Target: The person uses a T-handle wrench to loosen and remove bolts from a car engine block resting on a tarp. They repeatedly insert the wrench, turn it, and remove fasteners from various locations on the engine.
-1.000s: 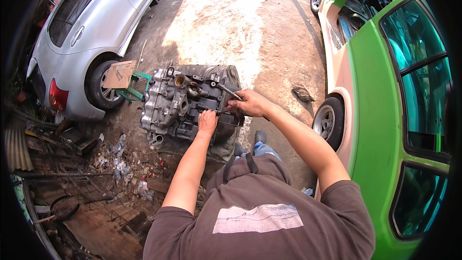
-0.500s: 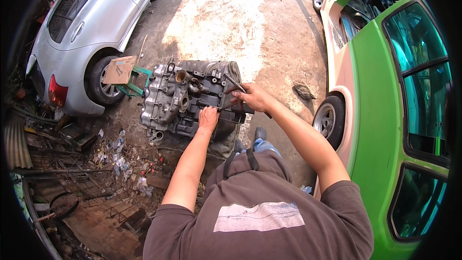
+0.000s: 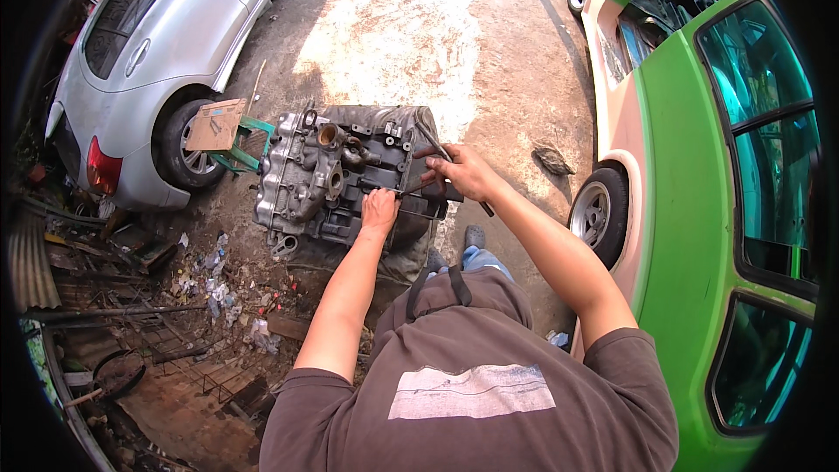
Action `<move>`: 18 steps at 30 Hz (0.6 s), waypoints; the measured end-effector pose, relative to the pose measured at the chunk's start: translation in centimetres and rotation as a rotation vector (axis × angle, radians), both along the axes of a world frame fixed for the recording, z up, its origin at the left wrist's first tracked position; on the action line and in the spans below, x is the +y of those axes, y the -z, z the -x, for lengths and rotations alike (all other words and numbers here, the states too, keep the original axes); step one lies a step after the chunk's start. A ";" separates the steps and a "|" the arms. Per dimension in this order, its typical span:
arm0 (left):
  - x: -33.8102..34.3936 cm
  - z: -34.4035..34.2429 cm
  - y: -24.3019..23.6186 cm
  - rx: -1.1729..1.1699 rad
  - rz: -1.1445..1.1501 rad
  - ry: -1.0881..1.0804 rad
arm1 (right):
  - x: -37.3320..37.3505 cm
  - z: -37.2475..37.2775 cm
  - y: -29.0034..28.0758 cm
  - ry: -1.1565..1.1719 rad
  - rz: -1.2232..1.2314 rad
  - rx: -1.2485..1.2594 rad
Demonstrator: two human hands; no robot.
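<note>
In the head view, we see the engine (image 3: 345,182) left of centre. Our left hand (image 3: 379,211) touches its near right part, fingers bent, hold unclear; our right hand (image 3: 465,173) has fingers partly curled around a metal rod (image 3: 434,139).

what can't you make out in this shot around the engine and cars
All in the head view:
What the left hand touches with its fingertips: hidden by the hand itself.
Middle of the metal rod: covered by the right hand.
Part of the green stool: behind the cardboard.
Silver car's front: cut off by the top edge.
</note>
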State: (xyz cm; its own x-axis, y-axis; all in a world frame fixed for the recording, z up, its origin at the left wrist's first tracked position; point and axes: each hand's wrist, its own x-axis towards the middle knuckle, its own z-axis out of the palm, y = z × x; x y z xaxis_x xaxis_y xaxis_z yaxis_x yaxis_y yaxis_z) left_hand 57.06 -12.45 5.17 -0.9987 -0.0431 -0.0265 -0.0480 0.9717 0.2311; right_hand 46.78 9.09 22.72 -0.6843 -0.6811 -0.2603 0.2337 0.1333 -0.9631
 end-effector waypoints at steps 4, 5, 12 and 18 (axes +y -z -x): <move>0.1 0.1 -0.3 -0.048 -0.048 -0.029 | -0.1 0.1 0.1 0.025 0.017 -0.023; 0.1 0.1 -0.4 -0.038 -0.038 -0.025 | -0.1 0.1 0.1 0.037 0.013 -0.032; 0.9 0.2 -1.1 -0.089 0.003 -0.075 | -0.6 -0.2 0.0 0.138 0.028 -0.057; 1.7 0.3 -1.4 -0.082 0.001 -0.129 | -0.6 -0.4 -0.1 0.197 0.018 -0.054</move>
